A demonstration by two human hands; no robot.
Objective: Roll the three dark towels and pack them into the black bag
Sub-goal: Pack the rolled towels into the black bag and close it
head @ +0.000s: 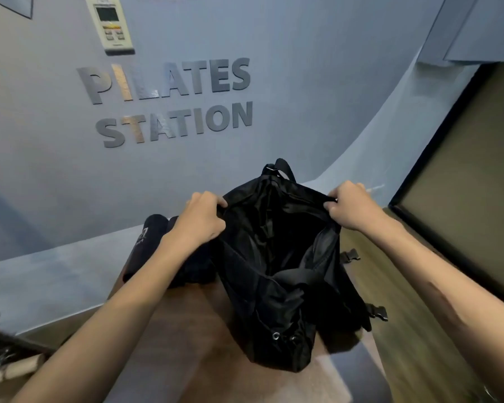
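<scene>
**Asker:** What is at the centre of the view?

**Describer:** A black bag [282,266], soft and slumped, standing on a brown wooden surface [192,338]. Its mouth faces upward and is stretched wide. Everything else I place relative to this bag.

**Asker:** What are the hands doing?

**Describer:** Both grasp the rim of the bag's opening. The left hand [200,219] has its fingers curled over the left edge of the rim. The right hand [351,206] pinches the right edge, fingers folded around the fabric. The two bare forearms reach in from the lower corners of the view.

**Asker:** Where are the towels?

**Describer:** Just left of the bag, partly hidden behind the left wrist, lie dark rolled towels [154,231] on the same surface. At least two roll ends show at the far side; I cannot tell whether there is a third. The inside of the bag is too dark to see what it holds.

**Asker:** Anything else on the bag?

**Describer:** A strap loop [282,167] rises at its far end, and two black plastic buckles [377,312] stick out on its right side.

**Asker:** And around it?

**Describer:** Behind the bag is a blue-grey wall with raised grey letters [169,103] reading "PILATES STATION". Above the lettering hangs a white wall controller [109,24] with a small screen.
</scene>
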